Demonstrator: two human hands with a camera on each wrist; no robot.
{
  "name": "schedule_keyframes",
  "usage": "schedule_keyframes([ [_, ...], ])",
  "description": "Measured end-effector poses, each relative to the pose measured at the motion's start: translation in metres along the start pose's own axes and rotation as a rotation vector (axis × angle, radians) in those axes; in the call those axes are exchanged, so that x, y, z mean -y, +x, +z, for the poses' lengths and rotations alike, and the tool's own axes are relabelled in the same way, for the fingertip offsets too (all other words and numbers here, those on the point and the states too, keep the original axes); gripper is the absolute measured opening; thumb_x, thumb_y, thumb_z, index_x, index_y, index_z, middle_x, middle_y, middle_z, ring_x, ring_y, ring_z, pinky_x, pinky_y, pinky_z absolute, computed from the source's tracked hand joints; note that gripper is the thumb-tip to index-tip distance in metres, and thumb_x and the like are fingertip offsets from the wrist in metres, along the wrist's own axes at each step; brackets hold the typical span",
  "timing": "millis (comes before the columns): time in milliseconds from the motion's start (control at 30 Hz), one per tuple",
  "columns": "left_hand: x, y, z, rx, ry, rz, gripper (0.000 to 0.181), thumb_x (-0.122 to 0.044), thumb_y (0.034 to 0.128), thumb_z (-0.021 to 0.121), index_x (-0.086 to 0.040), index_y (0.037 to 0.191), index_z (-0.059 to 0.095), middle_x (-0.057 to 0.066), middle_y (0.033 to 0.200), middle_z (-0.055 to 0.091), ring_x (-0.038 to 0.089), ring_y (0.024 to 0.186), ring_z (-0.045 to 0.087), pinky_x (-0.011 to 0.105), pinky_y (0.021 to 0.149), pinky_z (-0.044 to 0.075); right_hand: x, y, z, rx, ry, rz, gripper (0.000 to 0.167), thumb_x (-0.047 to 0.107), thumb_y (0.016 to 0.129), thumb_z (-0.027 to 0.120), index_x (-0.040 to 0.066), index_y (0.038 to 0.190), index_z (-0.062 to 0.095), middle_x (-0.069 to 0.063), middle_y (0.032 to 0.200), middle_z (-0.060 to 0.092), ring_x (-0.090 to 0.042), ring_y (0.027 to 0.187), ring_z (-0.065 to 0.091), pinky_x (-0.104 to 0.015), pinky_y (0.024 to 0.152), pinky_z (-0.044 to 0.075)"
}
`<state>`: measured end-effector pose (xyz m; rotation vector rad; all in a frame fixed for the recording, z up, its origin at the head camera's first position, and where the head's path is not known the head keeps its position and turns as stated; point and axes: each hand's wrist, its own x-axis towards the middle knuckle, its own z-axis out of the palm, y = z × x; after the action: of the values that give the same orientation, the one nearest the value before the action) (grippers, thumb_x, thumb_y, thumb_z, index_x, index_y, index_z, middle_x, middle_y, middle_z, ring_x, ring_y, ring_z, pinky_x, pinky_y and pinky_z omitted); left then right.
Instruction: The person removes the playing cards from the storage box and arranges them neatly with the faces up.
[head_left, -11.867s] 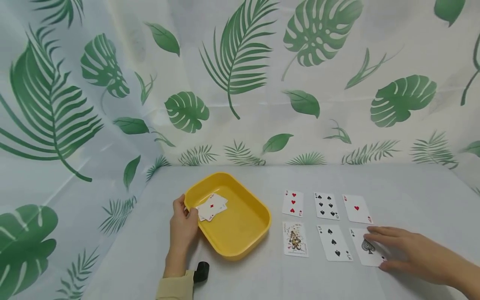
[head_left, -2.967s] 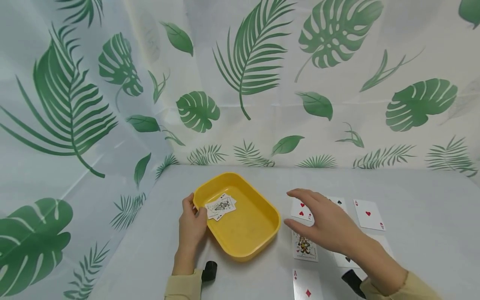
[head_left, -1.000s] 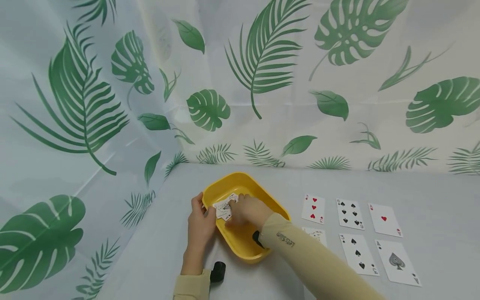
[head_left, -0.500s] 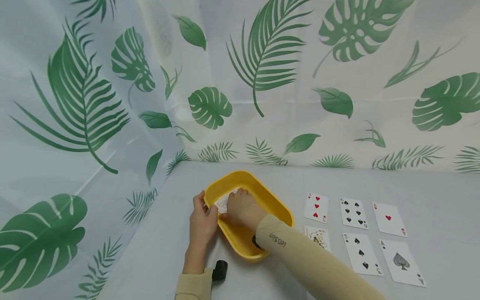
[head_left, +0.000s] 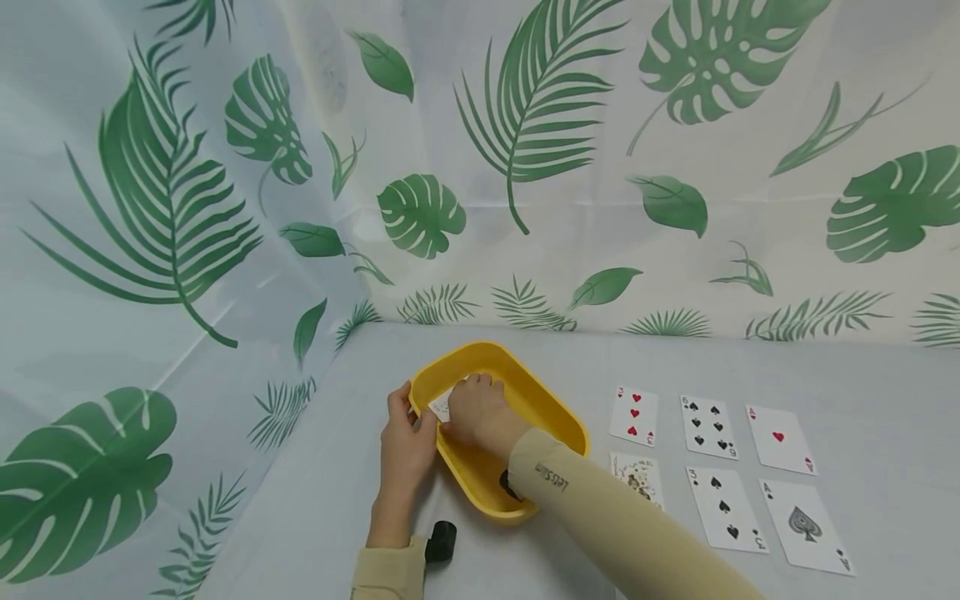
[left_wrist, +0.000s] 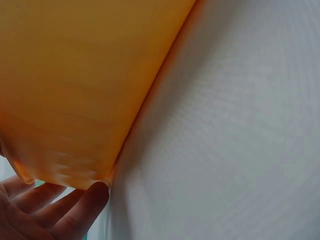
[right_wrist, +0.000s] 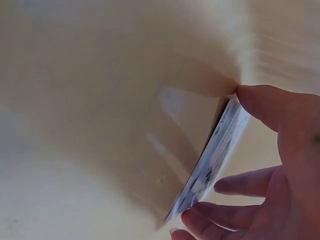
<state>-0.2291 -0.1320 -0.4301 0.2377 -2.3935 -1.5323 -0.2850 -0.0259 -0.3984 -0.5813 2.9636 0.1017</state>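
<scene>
My left hand (head_left: pixel 408 446) grips the left corner of a yellow tray (head_left: pixel 566 412), thumb over the rim. Its fingertips press the tray's wall (left_wrist: pixel 90 100) in the left wrist view. Inside the tray, my right hand (head_left: pixel 483 412) covers most of a small stack of playing cards (head_left: pixel 441 406). In the right wrist view, the thumb meets one end of the stack (right_wrist: pixel 212 165) and curled fingers hold the other end. The cards stand tilted there, seen nearly edge-on; how many there are cannot be told.
Right of the tray, face-up cards lie in two rows: three of hearts (head_left: pixel 633 415), six of spades (head_left: pixel 708 427), ace of hearts (head_left: pixel 780 440), then a joker (head_left: pixel 637 479), three of spades (head_left: pixel 726 508) and ace of spades (head_left: pixel 806 525). The right sleeve (head_left: pixel 615 521) partly covers the joker.
My right hand has gone from the ace of spades to the tray, lately closing over its cards. The ace of diamonds went from tray to table front. My left hand keeps its grip.
</scene>
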Motion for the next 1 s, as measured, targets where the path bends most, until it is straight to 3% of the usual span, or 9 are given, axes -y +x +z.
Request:
schedule_keyframes([
  [267, 0.0, 0.0, 0.001, -0.005, 0.0, 0.0, 0.055, -0.01, 0.0956, 0.051, -0.003, 0.148, 0.038, 0.021, 0.148, 0.049, 0.038, 0.129, 0.054, 0.051, 0.102, 0.048, -0.002, -0.002, -0.002, -0.008, 0.069, 0.028, 0.069, 0.053, 0.089, 0.069, -0.004, 0.126, 0.062, -0.018, 0.11, 0.058, -0.033, 0.104, 0.055, -0.051, 0.093, 0.049],
  [667, 0.0, -0.001, -0.001, 0.006, 0.008, -0.008, 0.054, -0.015, 0.0977, 0.052, -0.003, 0.148, 0.037, 0.022, 0.15, 0.046, 0.04, 0.129, 0.053, 0.051, 0.103, 0.047, -0.017, -0.009, -0.022, 0.022, 0.191, -0.016, 0.079, 0.053, 0.092, 0.066, -0.002, 0.145, 0.046, -0.018, 0.136, 0.049, -0.037, 0.121, 0.051, -0.051, 0.1, 0.047],
  [833, 0.0, -0.001, -0.001, 0.01, 0.019, -0.01, 0.053, -0.016, 0.0992, 0.051, -0.004, 0.149, 0.037, 0.023, 0.151, 0.045, 0.042, 0.13, 0.052, 0.053, 0.104, 0.045, -0.031, -0.018, -0.038, -0.031, 0.234, -0.076, 0.081, 0.051, 0.092, 0.067, -0.002, 0.148, 0.042, -0.019, 0.147, 0.044, -0.039, 0.132, 0.045, -0.051, 0.103, 0.046],
  [1000, 0.0, -0.001, -0.001, 0.007, 0.032, -0.006, 0.054, -0.014, 0.098, 0.05, -0.004, 0.149, 0.036, 0.023, 0.151, 0.045, 0.043, 0.13, 0.051, 0.054, 0.105, 0.045, -0.046, -0.03, -0.053, -0.104, 0.307, -0.109, 0.08, 0.048, 0.09, 0.071, 0.001, 0.149, 0.045, -0.016, 0.152, 0.042, -0.035, 0.134, 0.045, -0.05, 0.109, 0.041],
])
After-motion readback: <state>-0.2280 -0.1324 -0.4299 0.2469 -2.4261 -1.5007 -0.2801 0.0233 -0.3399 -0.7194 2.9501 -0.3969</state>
